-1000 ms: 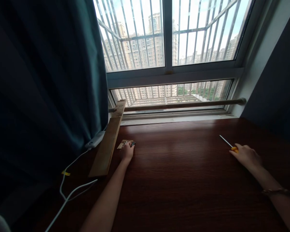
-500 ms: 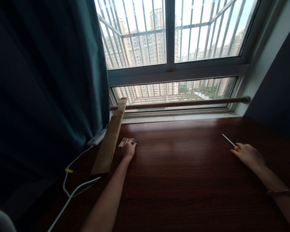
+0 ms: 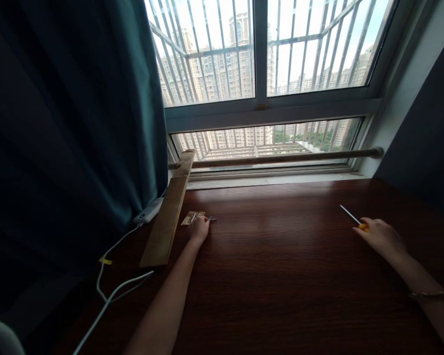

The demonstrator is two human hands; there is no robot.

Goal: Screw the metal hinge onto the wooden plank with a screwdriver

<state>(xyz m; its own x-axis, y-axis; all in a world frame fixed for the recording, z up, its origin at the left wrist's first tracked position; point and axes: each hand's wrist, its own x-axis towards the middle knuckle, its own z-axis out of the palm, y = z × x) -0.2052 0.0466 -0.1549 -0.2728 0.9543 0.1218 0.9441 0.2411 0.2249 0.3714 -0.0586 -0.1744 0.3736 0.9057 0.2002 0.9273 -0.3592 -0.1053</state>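
Note:
My left hand (image 3: pixel 199 230) is closed at the left of the wooden tabletop, its fingertips pinching a small metal piece (image 3: pixel 212 219) that sticks out to the right. Its exact kind is too small to make out. Just behind that hand lies a small brown piece (image 3: pixel 191 216) with shiny metal bits on it, partly covered by the fingers. On the far right, my right hand (image 3: pixel 383 238) is wrapped around the yellow handle of a screwdriver (image 3: pixel 351 215). The metal shaft points up and left, toward the window.
A long wooden board (image 3: pixel 165 222) leans by the curtain (image 3: pixel 140 123), left of my left hand. Beside it are a white power strip (image 3: pixel 148 211) and a white cable (image 3: pixel 103 308). The brown tabletop (image 3: pixel 281 256) stretches to the barred window. A horizontal rail (image 3: pixel 288 158) crosses the window.
My left hand has shifted very slightly, and the small metal piece at its fingertips now reaches further right. The right hand and screwdriver stay in place.

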